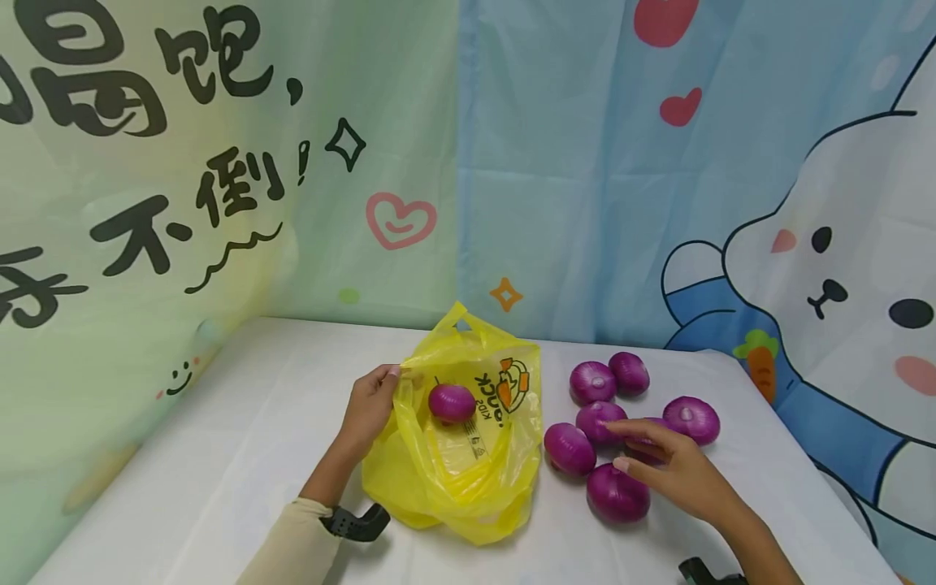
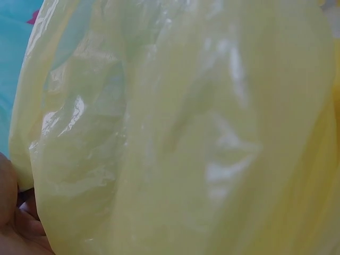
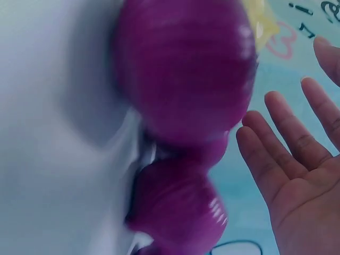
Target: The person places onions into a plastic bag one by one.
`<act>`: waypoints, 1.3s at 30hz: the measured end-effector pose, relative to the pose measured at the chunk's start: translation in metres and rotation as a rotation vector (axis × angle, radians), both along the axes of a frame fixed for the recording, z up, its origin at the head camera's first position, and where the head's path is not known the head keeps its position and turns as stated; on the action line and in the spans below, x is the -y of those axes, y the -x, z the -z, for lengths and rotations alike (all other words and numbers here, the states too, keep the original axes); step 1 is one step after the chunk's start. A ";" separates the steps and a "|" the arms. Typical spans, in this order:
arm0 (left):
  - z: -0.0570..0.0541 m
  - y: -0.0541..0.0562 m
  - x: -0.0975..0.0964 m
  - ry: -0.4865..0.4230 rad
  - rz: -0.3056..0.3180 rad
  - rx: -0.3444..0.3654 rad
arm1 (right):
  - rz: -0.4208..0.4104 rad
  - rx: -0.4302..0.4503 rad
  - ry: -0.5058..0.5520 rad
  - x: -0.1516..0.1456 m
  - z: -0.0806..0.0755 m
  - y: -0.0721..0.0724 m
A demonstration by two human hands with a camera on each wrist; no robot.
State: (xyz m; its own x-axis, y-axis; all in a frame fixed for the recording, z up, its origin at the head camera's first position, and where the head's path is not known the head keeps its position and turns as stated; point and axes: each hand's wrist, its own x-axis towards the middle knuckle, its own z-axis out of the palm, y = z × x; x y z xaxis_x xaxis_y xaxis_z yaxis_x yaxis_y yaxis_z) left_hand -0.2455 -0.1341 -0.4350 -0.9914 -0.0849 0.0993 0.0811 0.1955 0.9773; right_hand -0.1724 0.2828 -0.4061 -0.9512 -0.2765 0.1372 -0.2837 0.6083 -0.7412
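My left hand [image 1: 371, 406] pinches the left rim of a yellow plastic bag [image 1: 468, 504], holding its mouth open. One purple onion [image 1: 451, 404] shows in the bag's opening, against its printed inner side. The bag's film [image 2: 159, 133] fills most of the left wrist view, with part of the left hand at the lower left. Over the loose onions to the right hovers my right hand [image 1: 680, 467], fingers spread and relaxed, gripping nothing. Nearest to it are a large onion [image 1: 617, 497] and a partly covered onion [image 1: 595, 418]. The right wrist view shows blurred onions [image 3: 183, 69] beside the open palm [image 3: 313, 196].
Several more purple onions lie on the white-covered table [image 1: 292, 382]: a pair at the back [image 1: 592, 382], one beside the bag [image 1: 569, 451] and one farther right [image 1: 691, 420]. A printed cloth backdrop [image 1: 541, 162] hangs behind the table. Each wrist wears a black strap [image 1: 357, 524].
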 end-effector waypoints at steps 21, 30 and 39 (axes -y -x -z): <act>0.000 0.000 -0.001 0.008 -0.013 -0.008 | -0.107 0.069 -0.076 -0.015 0.010 0.002; -0.001 0.001 -0.003 0.011 -0.004 -0.002 | -0.132 0.180 -0.107 -0.014 0.015 0.000; -0.001 0.000 -0.002 0.025 -0.006 0.029 | -0.229 0.258 -0.108 -0.011 0.011 -0.004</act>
